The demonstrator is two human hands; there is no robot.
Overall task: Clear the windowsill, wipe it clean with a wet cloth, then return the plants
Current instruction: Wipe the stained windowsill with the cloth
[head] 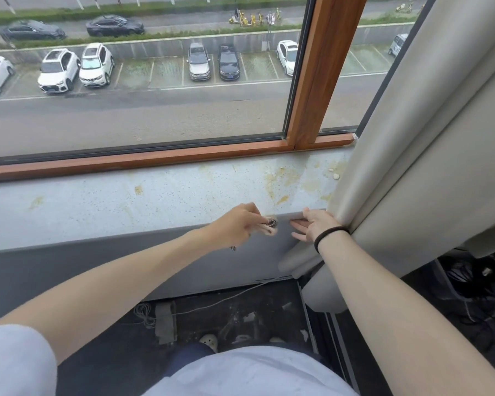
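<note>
Windowsill (126,207) runs across the middle of the frame under the wooden window frame (155,158): a pale grey, speckled slab with yellow-brown stains (277,178) clustered right of centre and fainter spots further left. Your left hand (237,224) reaches to the sill's front edge, just below the stains, fingers curled round a small wad (269,224), pale with a dark pattern. Your right hand (315,224), a black band (330,235) on its wrist, lies just beside it with straight, spread fingers flat against the grey face under the edge and holds nothing. The beige curtain (412,138) at right covers the sill's far end. The wad is blurred and mostly hidden in your grip, so you cannot tell what it is made of.
</note>
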